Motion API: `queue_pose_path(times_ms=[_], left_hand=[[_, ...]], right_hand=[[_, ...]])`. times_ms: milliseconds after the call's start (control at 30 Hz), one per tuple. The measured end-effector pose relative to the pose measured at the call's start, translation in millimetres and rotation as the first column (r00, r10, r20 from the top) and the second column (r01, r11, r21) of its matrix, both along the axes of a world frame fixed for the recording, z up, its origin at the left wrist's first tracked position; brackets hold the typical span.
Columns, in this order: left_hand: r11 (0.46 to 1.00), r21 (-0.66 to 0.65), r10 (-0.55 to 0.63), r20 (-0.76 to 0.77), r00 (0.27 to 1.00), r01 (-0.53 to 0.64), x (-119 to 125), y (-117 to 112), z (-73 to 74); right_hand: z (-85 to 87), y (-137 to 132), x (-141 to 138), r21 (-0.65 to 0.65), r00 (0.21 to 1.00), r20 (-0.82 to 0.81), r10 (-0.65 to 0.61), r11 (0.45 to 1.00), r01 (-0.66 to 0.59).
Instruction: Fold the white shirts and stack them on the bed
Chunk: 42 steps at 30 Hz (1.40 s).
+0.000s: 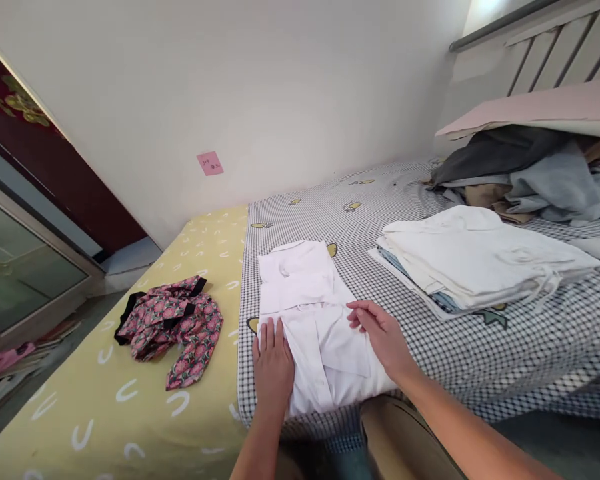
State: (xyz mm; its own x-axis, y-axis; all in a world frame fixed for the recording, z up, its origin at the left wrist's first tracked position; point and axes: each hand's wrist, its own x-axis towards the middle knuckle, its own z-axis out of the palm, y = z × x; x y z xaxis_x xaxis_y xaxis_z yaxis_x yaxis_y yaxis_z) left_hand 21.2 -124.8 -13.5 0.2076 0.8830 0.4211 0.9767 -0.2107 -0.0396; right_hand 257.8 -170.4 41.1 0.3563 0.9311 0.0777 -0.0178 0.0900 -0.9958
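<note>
A white shirt (307, 340) lies front up on the bed in a long narrow strip, its sides turned in. A button strip runs down its near part, and its near end hangs at the bed's edge. My left hand (273, 363) rests flat on the shirt's left side with the fingers stretched out, holding nothing. At the right edge of the shirt, my right hand (383, 337) hovers or lightly touches the cloth. Its fingers are loosely bent and a little apart, with nothing visible in them.
On the yellow sheet (130, 407) to the left lies a crumpled pink floral garment (180, 323) with black trim. A stack of folded white clothes (480, 257) sits on the checked sheet (380, 280) at right. Behind it are heaped grey clothes (530, 167) under a pink board (540, 110).
</note>
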Motion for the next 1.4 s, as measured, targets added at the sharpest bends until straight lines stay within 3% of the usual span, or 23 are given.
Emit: queue_pose_path(times_ms=[67,167,267,433,533,600,633,667,733,800,833,867,900,967,1033,1100,1167,1233,1400], left_hand=[[1.0,-0.024,0.012,0.001,1.0,-0.012,3,-1,3.5],[0.998,-0.055,0.023,-0.001,1.0,-0.023,5,-3,7.2],[0.998,-0.064,0.029,0.0,1.0,-0.029,6,-4,8.7],[0.999,-0.046,0.027,-0.012,1.0,-0.027,5,-4,5.1],[0.999,-0.015,0.035,0.012,0.999,-0.034,2,-3,-1.4],[1.0,-0.003,0.005,0.037,0.999,-0.005,-1,-4,-6.2],[1.0,0.001,-0.023,0.044,0.999,0.023,-3,-4,-8.2],[0.999,0.003,-0.051,0.047,0.998,0.051,-4,-5,-9.8],[0.996,0.003,-0.089,0.045,0.995,0.089,-5,-6,-11.4],[0.997,0.005,-0.075,0.044,0.996,0.075,-5,-6,-11.5],[0.998,0.008,-0.063,0.046,0.997,0.063,-4,-6,-11.3],[0.998,0.015,-0.057,0.044,0.997,0.056,-3,-5,-11.1],[0.998,0.024,-0.055,0.037,0.998,0.054,-3,-4,-11.2],[0.996,0.048,-0.072,0.012,0.997,0.072,-3,-3,-12.1],[0.994,0.068,-0.083,-0.008,0.997,0.083,-6,-1,-14.2],[0.992,0.087,-0.087,-0.018,0.996,0.088,-8,0,-17.0],[0.991,0.104,-0.086,-0.028,0.996,0.089,-9,1,-19.5],[0.99,0.115,-0.075,-0.046,0.996,0.08,-9,2,-20.6],[0.994,0.098,-0.04,-0.054,0.998,0.045,-4,0,-16.1]], right_hand=[[7.6,-20,-4,-0.144,0.988,0.042,0.147,0.98,-0.14],[13.5,-41,-13,-0.411,0.929,-0.115,0.351,0.835,-0.366],[16.7,-39,-23,-0.515,0.877,-0.333,0.346,0.713,-0.476],[22.1,-6,-47,-0.528,0.813,-0.5,0.299,0.639,-0.559],[27.7,7,-69,-0.479,0.82,-0.496,0.284,0.698,-0.532],[34.5,4,-86,-0.424,0.835,-0.396,0.383,0.73,-0.536],[38.6,-2,-94,-0.402,0.822,-0.31,0.478,0.717,-0.569],[42.8,-10,-100,-0.387,0.781,-0.213,0.587,0.683,-0.619],[48.9,-31,-109,-0.368,0.621,-0.077,0.78,0.557,-0.745],[48.4,-51,-107,-0.356,0.492,-0.068,0.868,0.44,-0.825],[44.9,-58,-101,-0.366,0.476,-0.077,0.876,0.419,-0.831],[39.3,-64,-92,-0.391,0.499,-0.079,0.863,0.434,-0.812],[32.1,-67,-80,-0.423,0.561,-0.058,0.826,0.489,-0.763],[15.6,-65,-50,-0.457,0.73,0.057,0.681,0.668,-0.587],[1.5,-55,-17,-0.424,0.845,0.211,0.491,0.825,-0.374],[-6.1,-41,10,-0.391,0.897,0.302,0.322,0.9,-0.192],[-6.9,-28,28,-0.393,0.92,0.319,0.226,0.915,-0.089],[-3.8,-17,36,-0.443,0.922,0.327,0.208,0.896,-0.045],[4.7,-4,36,-0.571,0.856,0.39,0.339,0.818,-0.064]])
